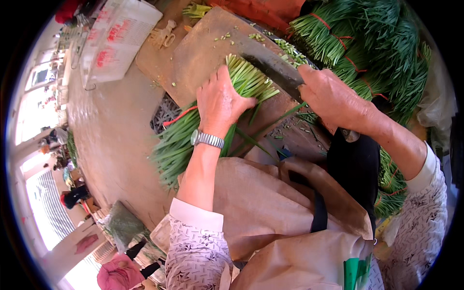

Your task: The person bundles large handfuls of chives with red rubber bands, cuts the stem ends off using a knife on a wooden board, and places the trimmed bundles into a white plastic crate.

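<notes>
My left hand (220, 104), with a metal-band watch on the wrist, is wrapped over a bundle of garlic chives (246, 79) on a worn cutting board (208, 46). The pale cut stem ends point away from me, past my fingers. Green leaves hang off the board's near left side, with a red tie (180, 116) around them. In my right hand (333, 99) is a broad, dark-bladed knife (273, 72). Its blade lies just beyond and to the right of the stem ends; my fist hides most of the handle.
Tied chive bundles (319, 41) are piled at the far right. Chopped stem bits (292, 54) lie along the board's right edge. A glove (163, 35) and a white plastic sack (113, 41) lie at the far left. My brown apron (270, 203) covers my lap.
</notes>
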`<state>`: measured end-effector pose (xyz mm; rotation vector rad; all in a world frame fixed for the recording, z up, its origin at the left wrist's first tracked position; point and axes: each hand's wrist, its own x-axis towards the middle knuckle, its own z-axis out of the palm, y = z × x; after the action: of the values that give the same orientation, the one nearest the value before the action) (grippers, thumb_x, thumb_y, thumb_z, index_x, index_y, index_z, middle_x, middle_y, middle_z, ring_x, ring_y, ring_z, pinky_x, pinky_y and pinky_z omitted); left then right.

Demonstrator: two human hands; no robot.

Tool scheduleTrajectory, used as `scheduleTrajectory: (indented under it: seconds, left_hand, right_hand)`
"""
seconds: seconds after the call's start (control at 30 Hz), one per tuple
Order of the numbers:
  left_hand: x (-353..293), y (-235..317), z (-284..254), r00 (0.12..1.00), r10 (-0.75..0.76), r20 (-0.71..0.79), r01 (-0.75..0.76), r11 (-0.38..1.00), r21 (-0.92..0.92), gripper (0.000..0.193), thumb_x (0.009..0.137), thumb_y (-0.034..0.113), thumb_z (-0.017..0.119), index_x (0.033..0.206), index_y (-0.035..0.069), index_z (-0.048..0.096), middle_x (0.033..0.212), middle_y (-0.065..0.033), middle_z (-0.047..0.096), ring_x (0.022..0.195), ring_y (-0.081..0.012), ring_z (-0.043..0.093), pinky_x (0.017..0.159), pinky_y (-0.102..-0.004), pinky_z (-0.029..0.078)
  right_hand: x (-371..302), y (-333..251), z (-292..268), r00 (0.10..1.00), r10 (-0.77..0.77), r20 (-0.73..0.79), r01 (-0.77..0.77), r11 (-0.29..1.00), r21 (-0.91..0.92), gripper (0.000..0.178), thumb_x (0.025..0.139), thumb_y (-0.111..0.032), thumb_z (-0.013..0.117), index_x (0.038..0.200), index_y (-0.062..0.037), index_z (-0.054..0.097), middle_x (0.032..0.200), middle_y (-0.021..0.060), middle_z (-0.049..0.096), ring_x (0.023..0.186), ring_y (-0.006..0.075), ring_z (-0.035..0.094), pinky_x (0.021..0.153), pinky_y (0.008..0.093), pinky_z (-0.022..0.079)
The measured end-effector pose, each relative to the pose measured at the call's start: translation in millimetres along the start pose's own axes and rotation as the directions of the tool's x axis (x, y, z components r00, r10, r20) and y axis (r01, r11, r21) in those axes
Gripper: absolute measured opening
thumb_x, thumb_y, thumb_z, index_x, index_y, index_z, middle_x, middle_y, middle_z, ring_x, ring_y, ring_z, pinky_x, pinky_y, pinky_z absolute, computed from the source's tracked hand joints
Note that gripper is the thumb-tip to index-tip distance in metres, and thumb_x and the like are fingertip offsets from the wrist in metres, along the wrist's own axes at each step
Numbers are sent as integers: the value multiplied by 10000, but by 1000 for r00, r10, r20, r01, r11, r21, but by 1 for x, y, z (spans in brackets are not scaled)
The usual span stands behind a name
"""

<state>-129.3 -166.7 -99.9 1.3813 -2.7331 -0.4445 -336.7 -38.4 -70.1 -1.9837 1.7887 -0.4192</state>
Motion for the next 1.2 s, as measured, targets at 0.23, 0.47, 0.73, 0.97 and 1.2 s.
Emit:
scheduleTrajectory:
  seconds: [0.23, 0.47, 0.73, 0.97, 1.2]
  left_hand:
    - [8, 4, 11, 962, 149, -228, -137, 988, 69, 449, 557, 268, 766, 895, 33, 586, 872, -174, 668, 802, -367, 653, 714, -473, 512]
    - [-7, -16, 1, 986, 139, -91, -140, 990, -9, 784, 545, 369, 850, 1175, 2, 562, 1031, -205, 678, 942, -387, 649, 822, -452, 516]
    - [-4, -28, -5, 998, 48, 35, -39, 976, -215, 801, 518, 333, 854, 1199, 20, 572, 1092, -169, 665, 1007, -352, 638, 856, -442, 507]
    - [2, -22, -12, 984, -45, 175, 85, 969, -233, 741, 528, 311, 865, 1164, 50, 590, 1051, -173, 665, 977, -370, 637, 842, -441, 510]
    - [10, -20, -6, 995, 78, 55, -60, 960, -273, 704, 514, 323, 854, 1110, 31, 619, 1027, -186, 669, 941, -383, 638, 801, -445, 523]
  right_hand:
    - [39, -5, 58, 941, 273, -203, -221, 944, 244, 201, 874, -126, 524, 877, 75, 523, 782, 334, 601, 790, 518, 587, 692, 548, 462]
    - [21, -7, 43, 921, 387, -33, -380, 916, 130, 169, 876, -85, 448, 920, 58, 527, 830, 346, 628, 845, 519, 615, 755, 549, 490]
    - [9, -7, 10, 951, 287, -117, -219, 890, 400, 147, 859, -69, 522, 849, 77, 508, 754, 318, 608, 762, 488, 612, 693, 542, 472]
    - [33, 1, 18, 996, 87, 28, -91, 958, 272, 159, 848, -65, 531, 814, 84, 572, 795, 284, 585, 742, 447, 610, 700, 498, 488]
    - [88, 13, 45, 993, 111, -37, -95, 951, 294, 142, 871, -90, 505, 833, 40, 550, 770, 281, 598, 727, 430, 621, 674, 482, 505]
